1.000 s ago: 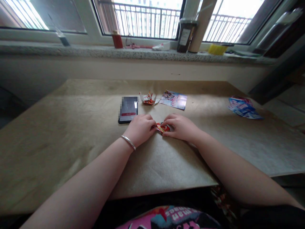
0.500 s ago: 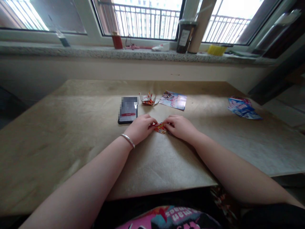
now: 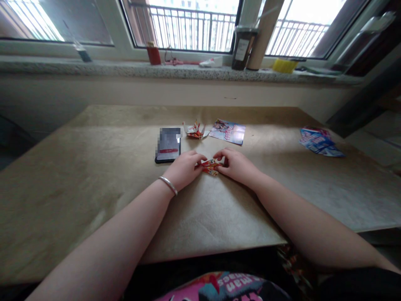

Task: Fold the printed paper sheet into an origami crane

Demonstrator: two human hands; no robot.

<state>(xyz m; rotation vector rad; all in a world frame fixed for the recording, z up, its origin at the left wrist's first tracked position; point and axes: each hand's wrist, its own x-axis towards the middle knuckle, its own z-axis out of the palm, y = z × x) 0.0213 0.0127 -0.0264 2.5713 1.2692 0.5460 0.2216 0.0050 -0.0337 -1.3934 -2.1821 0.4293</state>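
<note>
Between my hands, low on the table [image 3: 200, 213], is a small piece of folded paper [image 3: 210, 171] printed in red, orange and white. My left hand [image 3: 188, 164], with a silver bangle at the wrist, pinches its left end. My right hand [image 3: 236, 164] has thumb and fingers closed around the right end, with a small gap showing between index finger and thumb. Parts of the paper are hidden under the fingers. Just beyond it stands a spiky folded paper piece [image 3: 196, 132] in white, red and orange. A phone [image 3: 168, 145] lies to the left of that, its screen lit and partly blurred.
A printed sheet [image 3: 228, 131] lies flat behind my right hand. Several blue and red printed papers [image 3: 319, 143] are piled at the table's right. On the stone windowsill [image 3: 119, 70] stand a red container [image 3: 153, 54], a dark box [image 3: 242, 50] and a yellow object [image 3: 284, 65].
My right index finger has lifted and arched away from the thumb. The paper's right part is raised, so a fold shows with a gap below it. My left hand stays put.
</note>
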